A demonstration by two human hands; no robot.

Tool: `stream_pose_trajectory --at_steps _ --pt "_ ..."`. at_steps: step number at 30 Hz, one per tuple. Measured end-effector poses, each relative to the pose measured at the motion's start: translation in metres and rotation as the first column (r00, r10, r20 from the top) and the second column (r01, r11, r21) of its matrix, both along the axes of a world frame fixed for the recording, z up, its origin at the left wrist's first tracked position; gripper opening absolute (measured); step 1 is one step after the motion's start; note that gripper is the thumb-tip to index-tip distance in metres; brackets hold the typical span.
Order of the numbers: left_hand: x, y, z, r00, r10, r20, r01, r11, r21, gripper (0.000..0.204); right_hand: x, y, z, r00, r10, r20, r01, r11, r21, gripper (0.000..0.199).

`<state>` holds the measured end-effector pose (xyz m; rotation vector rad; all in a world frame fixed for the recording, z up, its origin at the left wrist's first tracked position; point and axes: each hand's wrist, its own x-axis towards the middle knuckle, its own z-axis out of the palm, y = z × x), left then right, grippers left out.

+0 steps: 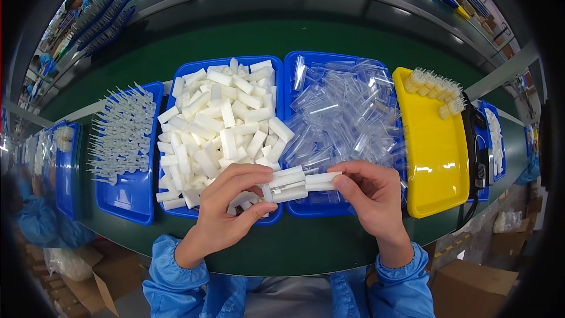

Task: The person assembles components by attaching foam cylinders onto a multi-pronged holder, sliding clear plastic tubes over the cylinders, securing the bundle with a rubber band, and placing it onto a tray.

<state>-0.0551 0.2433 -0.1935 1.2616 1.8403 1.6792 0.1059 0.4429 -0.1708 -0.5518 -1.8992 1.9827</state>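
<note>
My left hand is closed on a small cluster of white blocks, gripping its left end between thumb and fingers. What joins the blocks there is mostly hidden by the fingers. From the right, my right hand pinches a single white block between thumb and forefinger. Its left end meets the cluster; whether it is seated in it I cannot tell. Both hands are over the near edges of two blue trays. One tray is heaped with white foam-like blocks, the other with clear plastic sleeves.
At left, a blue tray holds rows of thin-tipped pale parts. To the right stands a yellow tray with several cream-coloured parts at its far end. A black device sits beside it. Cardboard boxes lie below the green table.
</note>
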Motion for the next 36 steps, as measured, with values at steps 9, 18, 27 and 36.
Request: stream_pose_trajectory --at_steps 9,18,27,36 --pt "0.001 -0.001 -0.002 1.000 0.003 0.017 -0.003 1.000 0.022 0.039 0.001 0.000 0.002 0.999 -0.012 0.033 0.010 0.998 0.061 0.018" --pt "0.000 0.001 -0.001 0.999 -0.035 -0.041 0.035 0.999 0.003 0.040 0.002 0.000 0.003 0.999 0.000 0.054 -0.003 0.998 0.068 0.018" --pt "-0.001 0.000 0.000 0.998 -0.062 -0.015 0.062 0.998 -0.029 0.040 0.003 -0.001 0.003 0.999 0.022 0.036 -0.026 0.992 0.126 0.016" --pt "0.003 0.002 0.003 0.992 -0.047 -0.116 0.043 0.998 -0.038 0.039 -0.004 -0.021 -0.001 0.997 -0.080 -0.021 0.082 0.943 0.323 0.020"
